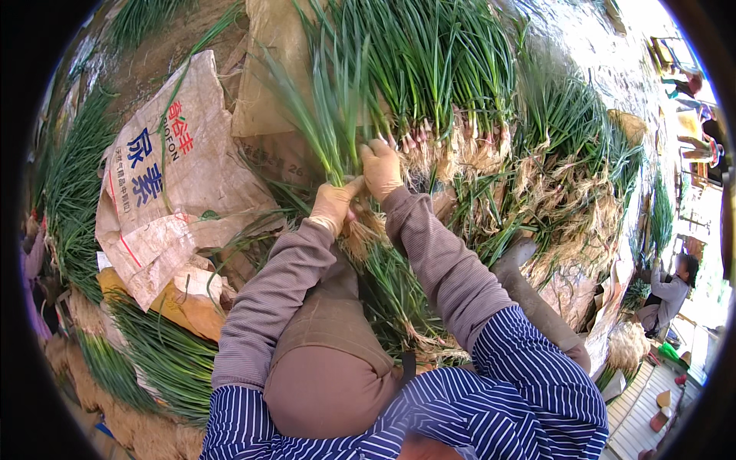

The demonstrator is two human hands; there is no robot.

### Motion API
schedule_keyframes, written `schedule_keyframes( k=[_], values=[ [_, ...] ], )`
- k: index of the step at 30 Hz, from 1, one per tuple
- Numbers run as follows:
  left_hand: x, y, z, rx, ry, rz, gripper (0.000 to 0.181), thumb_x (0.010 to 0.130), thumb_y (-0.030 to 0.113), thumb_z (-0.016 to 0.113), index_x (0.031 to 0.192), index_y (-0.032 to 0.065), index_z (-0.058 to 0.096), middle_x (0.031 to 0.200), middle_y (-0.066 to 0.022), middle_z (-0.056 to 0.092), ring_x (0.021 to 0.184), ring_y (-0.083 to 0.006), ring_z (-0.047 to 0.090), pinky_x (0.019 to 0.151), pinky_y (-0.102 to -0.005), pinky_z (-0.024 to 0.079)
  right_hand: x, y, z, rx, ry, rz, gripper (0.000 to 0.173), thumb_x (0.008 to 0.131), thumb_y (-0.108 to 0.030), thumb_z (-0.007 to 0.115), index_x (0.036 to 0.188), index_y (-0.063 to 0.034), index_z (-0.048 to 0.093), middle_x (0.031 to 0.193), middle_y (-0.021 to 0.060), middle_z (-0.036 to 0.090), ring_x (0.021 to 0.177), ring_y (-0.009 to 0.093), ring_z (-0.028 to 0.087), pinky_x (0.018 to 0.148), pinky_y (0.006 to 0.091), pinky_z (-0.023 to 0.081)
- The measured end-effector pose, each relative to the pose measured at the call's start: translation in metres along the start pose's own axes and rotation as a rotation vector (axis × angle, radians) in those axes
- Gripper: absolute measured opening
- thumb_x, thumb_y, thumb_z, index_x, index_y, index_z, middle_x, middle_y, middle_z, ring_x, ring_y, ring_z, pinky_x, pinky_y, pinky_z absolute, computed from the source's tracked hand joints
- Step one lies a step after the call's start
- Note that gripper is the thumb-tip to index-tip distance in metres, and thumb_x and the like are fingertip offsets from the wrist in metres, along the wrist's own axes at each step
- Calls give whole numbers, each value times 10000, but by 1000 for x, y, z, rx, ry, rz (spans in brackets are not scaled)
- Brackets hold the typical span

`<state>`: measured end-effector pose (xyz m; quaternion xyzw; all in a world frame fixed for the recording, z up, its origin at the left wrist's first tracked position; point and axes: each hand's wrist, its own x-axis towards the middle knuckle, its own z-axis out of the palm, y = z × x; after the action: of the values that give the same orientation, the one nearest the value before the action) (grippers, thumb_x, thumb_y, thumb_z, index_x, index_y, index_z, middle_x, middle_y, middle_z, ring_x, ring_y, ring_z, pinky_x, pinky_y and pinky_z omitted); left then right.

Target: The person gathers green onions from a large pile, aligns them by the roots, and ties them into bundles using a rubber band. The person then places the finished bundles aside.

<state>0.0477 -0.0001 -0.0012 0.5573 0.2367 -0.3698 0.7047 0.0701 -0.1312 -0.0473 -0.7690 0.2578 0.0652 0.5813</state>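
My left hand (332, 206), in a pale yellow glove, grips a small bunch of green onions (333, 129) by the lower stems. The leaves fan up and away from me, and their pale roots (362, 233) hang below the hands. Against the right side of this bunch is my right hand (381, 171), gloved alike, with fingers curled; what lies inside them is hidden. Just beyond it, a row of green onions (437, 69) lies with reddish-white bulbs and roots towards me. Loose onion leaves (397, 287) lie under my forearms, beside my bent knee.
A printed woven sack (190, 167) lies to the left, near more green onions (80, 190) and a bundle (167, 351). On the right is a heap of rooty onions (575, 190) beside my boot (514, 253). Farther right sits another person (670, 296) holding green onions (661, 213).
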Motion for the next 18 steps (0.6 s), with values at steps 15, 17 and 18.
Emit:
schedule_keyframes(
  k=[15,17,18],
  values=[
    [28,-5,-23,-319,-91,-28,116,813,111,633,779,1,616,645,-64,585,457,-82,481,366,-169,347,-32,-28,-39,-603,-512,-359,270,857,-306,525,815,-52,606,687,106,597,618,231,579,598,362,471],
    [28,-6,-24,-311,-93,-39,132,823,112,620,781,-13,619,649,-66,590,470,-72,474,386,-160,354,-38,-29,-41,-226,-539,-256,341,859,-373,527,817,-45,611,647,75,569,598,166,545,573,337,452],
    [27,-7,-23,-318,-118,-64,133,828,109,610,814,-23,613,659,-70,591,474,-75,477,399,-158,361,-36,-29,-39,-55,-454,10,339,862,-369,534,806,-41,597,637,36,546,569,127,518,531,296,426]
  ],
)
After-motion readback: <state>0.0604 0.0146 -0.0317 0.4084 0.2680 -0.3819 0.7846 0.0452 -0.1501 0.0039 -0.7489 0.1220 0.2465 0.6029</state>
